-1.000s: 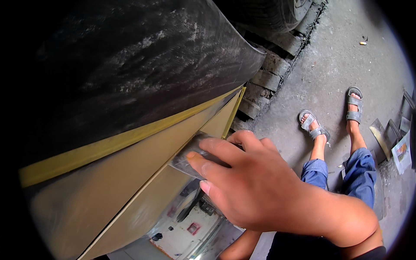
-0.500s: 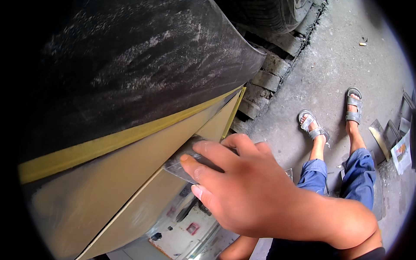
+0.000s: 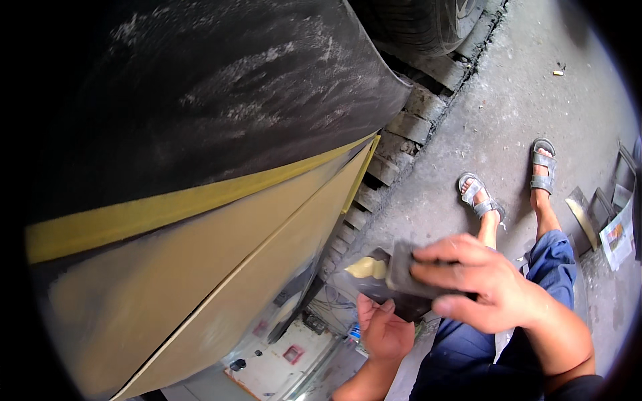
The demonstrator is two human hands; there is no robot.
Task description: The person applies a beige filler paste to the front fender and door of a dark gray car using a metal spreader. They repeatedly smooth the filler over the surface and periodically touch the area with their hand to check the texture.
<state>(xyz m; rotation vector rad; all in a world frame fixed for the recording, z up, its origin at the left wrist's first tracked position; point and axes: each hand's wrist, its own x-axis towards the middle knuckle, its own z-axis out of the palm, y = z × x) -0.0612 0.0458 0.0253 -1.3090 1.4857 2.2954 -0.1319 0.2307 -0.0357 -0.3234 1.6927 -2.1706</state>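
Note:
My right hand holds a grey flat spreader, blurred, against a dark plate carrying pale yellow paste. Just below, my left hand has its fingers closed on the plate's underside. Both hands are right of a car body panel coated in smooth tan filler, with a thin seam running diagonally across it. A yellow tape strip borders the filler along its top, beneath a scuffed black panel.
A tyre is at the top, above a row of worn blocks edging the concrete floor. My sandalled feet stand on the floor. Scrap pieces and paper lie at right. A cluttered white surface shows below the panel.
My right hand has lifted the spreader off the filled panel and moved right onto the dark plate. My left hand has risen into view from the lower edge, holding that plate.

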